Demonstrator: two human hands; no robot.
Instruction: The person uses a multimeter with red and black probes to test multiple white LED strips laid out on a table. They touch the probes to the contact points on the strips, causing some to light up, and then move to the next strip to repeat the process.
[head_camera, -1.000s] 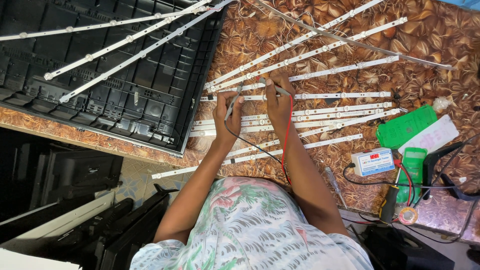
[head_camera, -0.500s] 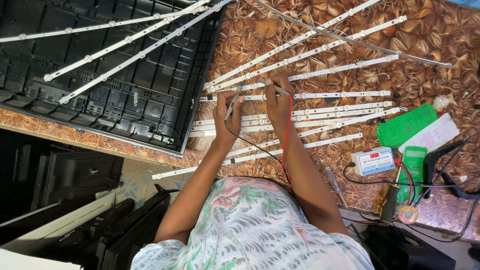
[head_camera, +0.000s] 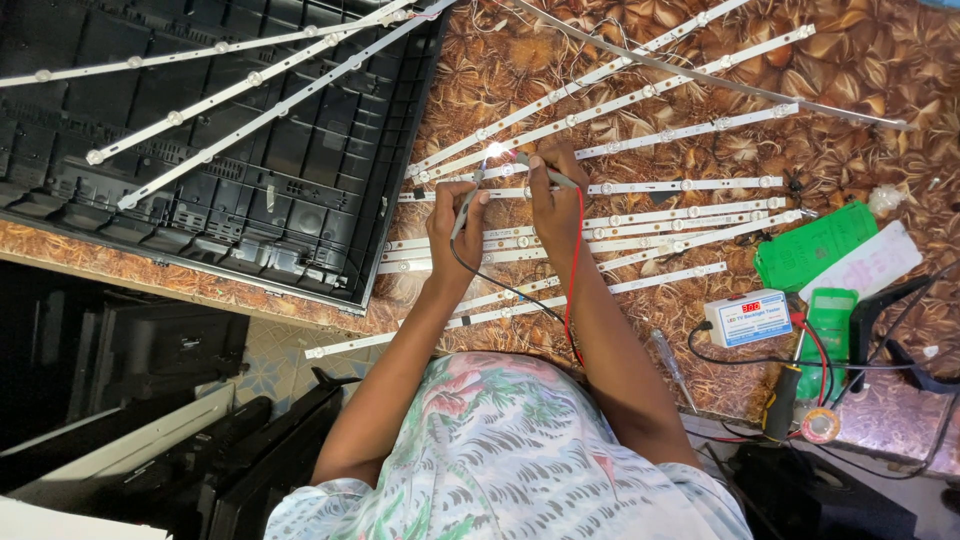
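Several white LED strips (head_camera: 690, 187) lie side by side on a brown patterned table (head_camera: 880, 60). My left hand (head_camera: 452, 232) grips a thin probe (head_camera: 466, 203) with a black wire, its tip down on a strip. My right hand (head_camera: 551, 200) grips a second probe (head_camera: 548, 173) with a red wire (head_camera: 574, 270), its tip pointing left at the same spot. One LED (head_camera: 493, 150) glows bright just above the two tips. Both wires run back along my forearms.
A black TV back panel (head_camera: 300, 170) with three more strips fills the left. At the right sit a white tester box (head_camera: 745, 318), a green meter (head_camera: 828, 325), a green board (head_camera: 815, 245), a screwdriver (head_camera: 670, 365) and a tape roll (head_camera: 820, 425).
Both hands have stayed almost in place on the strips. A bright glow now shows on the LED at the probe tips.
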